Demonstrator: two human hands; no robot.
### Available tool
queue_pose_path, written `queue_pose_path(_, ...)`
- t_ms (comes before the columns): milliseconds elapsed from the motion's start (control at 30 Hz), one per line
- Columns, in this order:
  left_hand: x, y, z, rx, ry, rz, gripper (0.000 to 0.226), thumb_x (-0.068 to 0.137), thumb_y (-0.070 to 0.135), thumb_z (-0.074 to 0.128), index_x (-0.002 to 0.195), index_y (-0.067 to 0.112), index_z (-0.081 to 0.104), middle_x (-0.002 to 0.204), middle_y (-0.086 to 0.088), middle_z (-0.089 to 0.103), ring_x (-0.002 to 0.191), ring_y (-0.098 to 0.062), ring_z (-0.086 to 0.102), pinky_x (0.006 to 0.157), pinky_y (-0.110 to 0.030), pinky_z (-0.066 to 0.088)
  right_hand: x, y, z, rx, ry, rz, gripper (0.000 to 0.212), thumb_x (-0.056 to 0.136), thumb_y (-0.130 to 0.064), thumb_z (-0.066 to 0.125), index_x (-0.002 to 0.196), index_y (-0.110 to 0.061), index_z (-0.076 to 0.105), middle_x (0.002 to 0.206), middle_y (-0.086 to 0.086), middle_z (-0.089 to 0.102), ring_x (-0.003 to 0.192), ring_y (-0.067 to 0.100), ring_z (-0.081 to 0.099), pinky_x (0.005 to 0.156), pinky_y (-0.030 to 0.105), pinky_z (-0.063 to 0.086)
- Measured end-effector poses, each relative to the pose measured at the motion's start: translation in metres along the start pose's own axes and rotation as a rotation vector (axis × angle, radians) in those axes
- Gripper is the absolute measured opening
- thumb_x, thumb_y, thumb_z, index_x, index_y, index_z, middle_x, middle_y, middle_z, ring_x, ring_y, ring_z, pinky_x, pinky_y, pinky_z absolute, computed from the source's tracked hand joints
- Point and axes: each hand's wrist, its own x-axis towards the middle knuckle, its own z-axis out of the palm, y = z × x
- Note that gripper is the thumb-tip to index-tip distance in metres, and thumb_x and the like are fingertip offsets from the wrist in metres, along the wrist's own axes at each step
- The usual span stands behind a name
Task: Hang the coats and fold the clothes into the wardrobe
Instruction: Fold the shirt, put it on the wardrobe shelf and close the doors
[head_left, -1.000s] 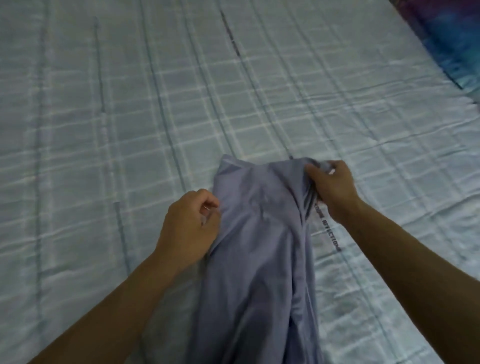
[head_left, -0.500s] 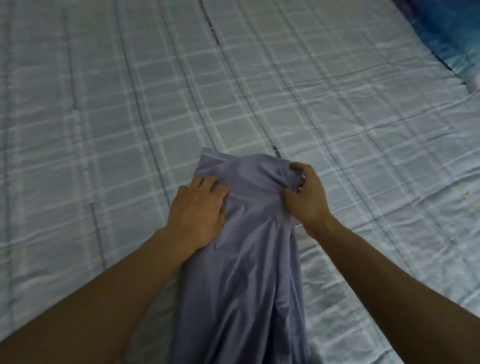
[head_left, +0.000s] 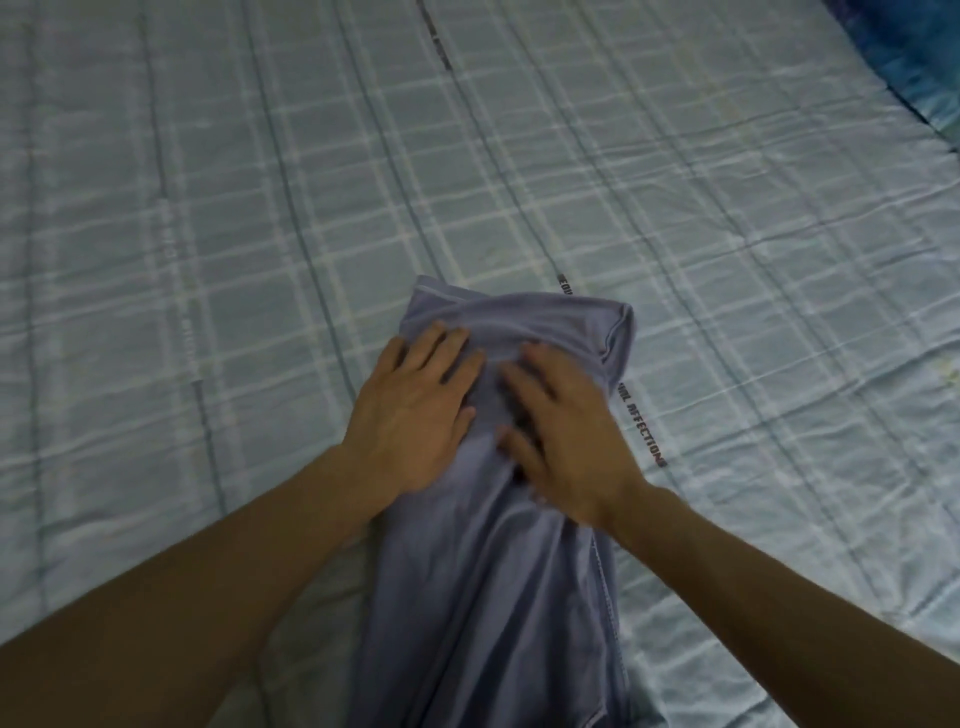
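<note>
A grey-blue garment (head_left: 498, 571) lies lengthwise on the bed, running from the middle of the view down to the bottom edge, its far end folded and its near part creased. My left hand (head_left: 415, 410) rests flat on the garment's upper left with its fingers spread. My right hand (head_left: 561, 431) lies flat beside it on the upper right, fingers apart and slightly blurred. Neither hand grips the cloth. The two hands nearly touch over the middle of the fabric.
The bed is covered by a pale blue checked sheet (head_left: 260, 260) with dark printed lettering beside the garment. A darker blue patterned cloth (head_left: 914, 47) lies at the far right corner. No wardrobe or hanger is in view.
Both hands let go of the garment's far corners and came together flat on top of it. The far end now lies down on the sheet.
</note>
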Motion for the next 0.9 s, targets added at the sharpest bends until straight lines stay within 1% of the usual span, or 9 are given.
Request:
queue_pose_path(67, 0.011, -0.014, 0.007, 0.047, -0.1, -0.038, 0.068, 0.098, 0.058, 0.029, 0.157, 0.026, 0.016, 0.165, -0.006, 0.01, 0.152, -0.027, 0.008, 0.121, -0.053, 0.008, -0.007, 0.011, 0.015, -0.113, -0.205, -0.003, 0.071, 0.097, -0.057, 0.041, 0.156, -0.022, 0.022, 0.163, 0.01, 0.014, 0.151, 0.028, 0.009, 0.121, 0.05, 0.013)
queue_pose_path(167, 0.023, -0.046, 0.012, 0.056, -0.219, -0.299, 0.076, 0.091, 0.072, 0.006, 0.155, 0.034, -0.01, 0.165, 0.001, -0.011, 0.152, -0.027, -0.01, 0.118, -0.056, -0.011, -0.008, 0.038, 0.019, -0.246, -0.206, 0.177, 0.08, 0.09, -0.076, 0.013, 0.154, -0.034, -0.009, 0.165, 0.0, -0.009, 0.152, 0.02, -0.008, 0.122, 0.048, 0.0)
queue_pose_path(233, 0.018, -0.055, 0.01, 0.063, -0.226, -0.339, 0.077, 0.089, 0.073, 0.001, 0.154, 0.034, -0.014, 0.165, 0.001, -0.011, 0.151, -0.026, -0.011, 0.117, -0.057, -0.011, -0.006, 0.044, 0.02, -0.255, -0.223, 0.229, 0.082, 0.086, -0.076, 0.003, 0.152, -0.032, -0.017, 0.164, -0.001, -0.015, 0.151, 0.018, -0.015, 0.122, 0.047, -0.004)
queue_pose_path(333, -0.008, -0.046, 0.004, 0.074, -0.166, -0.292, 0.075, 0.093, 0.067, 0.008, 0.156, 0.029, -0.005, 0.166, -0.002, -0.002, 0.152, -0.028, -0.005, 0.119, -0.057, -0.003, -0.01, 0.033, 0.019, -0.249, -0.245, 0.25, 0.078, 0.091, -0.07, 0.005, 0.153, -0.028, -0.017, 0.163, 0.002, -0.018, 0.15, 0.021, -0.019, 0.121, 0.047, -0.009)
queue_pose_path(467, -0.063, -0.022, -0.002, 0.037, -0.082, -0.182, 0.068, 0.098, 0.054, 0.03, 0.157, 0.022, 0.017, 0.165, -0.008, 0.014, 0.151, -0.03, 0.012, 0.12, -0.055, 0.011, -0.039, 0.003, 0.009, -0.203, -0.237, 0.259, 0.069, 0.101, -0.052, 0.024, 0.157, -0.021, -0.003, 0.165, 0.008, -0.01, 0.151, 0.027, -0.013, 0.122, 0.048, -0.005)
queue_pose_path(533, -0.099, -0.008, -0.005, -0.023, -0.033, -0.085, 0.062, 0.098, 0.047, 0.038, 0.153, 0.018, 0.033, 0.16, -0.012, 0.028, 0.146, -0.033, 0.027, 0.117, -0.054, 0.022, -0.066, -0.02, 0.007, -0.154, -0.231, 0.159, 0.068, 0.102, -0.048, 0.032, 0.157, -0.019, 0.006, 0.165, 0.009, -0.003, 0.152, 0.029, -0.007, 0.123, 0.049, -0.001)
queue_pose_path(600, -0.142, 0.007, -0.006, -0.048, -0.022, 0.004, 0.058, 0.097, 0.044, 0.038, 0.147, 0.016, 0.044, 0.155, -0.014, 0.038, 0.14, -0.035, 0.038, 0.113, -0.053, 0.033, -0.103, -0.045, 0.012, -0.107, -0.254, 0.018, 0.068, 0.1, -0.049, 0.036, 0.157, -0.019, 0.013, 0.165, 0.009, 0.002, 0.152, 0.029, -0.004, 0.122, 0.051, 0.004)
queue_pose_path(733, -0.235, 0.027, -0.001, -0.075, -0.12, 0.206, 0.057, 0.093, 0.043, 0.05, 0.145, 0.022, 0.046, 0.155, -0.009, 0.039, 0.138, -0.031, 0.041, 0.109, -0.046, 0.038, -0.195, -0.075, 0.034, -0.117, -0.36, -0.162, 0.073, 0.098, -0.059, 0.034, 0.157, -0.028, 0.005, 0.165, 0.005, -0.003, 0.152, 0.027, -0.005, 0.123, 0.048, 0.003)
queue_pose_path(900, -0.318, 0.03, 0.0, -0.112, -0.216, 0.362, 0.059, 0.091, 0.053, 0.054, 0.144, 0.028, 0.047, 0.153, -0.005, 0.042, 0.137, -0.026, 0.044, 0.107, -0.04, 0.037, -0.247, -0.071, 0.039, -0.171, -0.32, -0.133, 0.073, 0.098, -0.058, 0.034, 0.158, -0.024, 0.009, 0.166, 0.005, 0.002, 0.152, 0.027, 0.001, 0.118, 0.049, 0.013)
